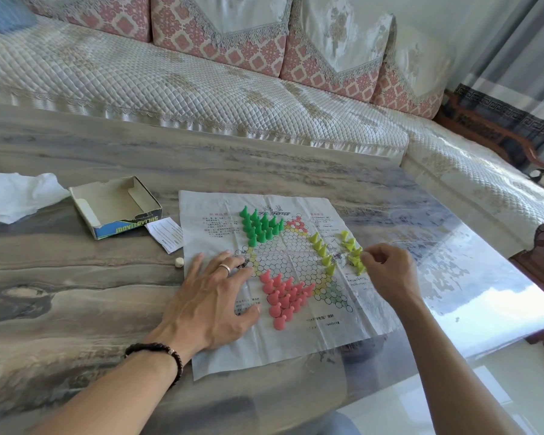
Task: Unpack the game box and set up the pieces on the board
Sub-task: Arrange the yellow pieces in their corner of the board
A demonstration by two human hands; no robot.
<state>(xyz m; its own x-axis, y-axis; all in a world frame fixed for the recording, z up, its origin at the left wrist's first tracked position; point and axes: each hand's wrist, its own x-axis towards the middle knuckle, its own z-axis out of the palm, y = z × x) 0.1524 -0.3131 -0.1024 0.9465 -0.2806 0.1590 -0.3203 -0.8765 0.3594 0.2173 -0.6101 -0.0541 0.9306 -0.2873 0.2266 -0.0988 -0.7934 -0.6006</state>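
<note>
At table centre, paper board (283, 271) lies flat: thin, creased, slides easily. Left hand (214, 296) is spread, pressing its 9 o'clock edge. Green pawns (259, 226) at 11, pink pawns (283, 296) at 6. Yellow pawns (322, 251) at 3: light, tippy, likely best pinched by the tip. Right hand (387, 271) is curled, pinching one.

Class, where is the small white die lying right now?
The die lies on the table, just off the paper board's left edge, below the instruction slip.
</note>
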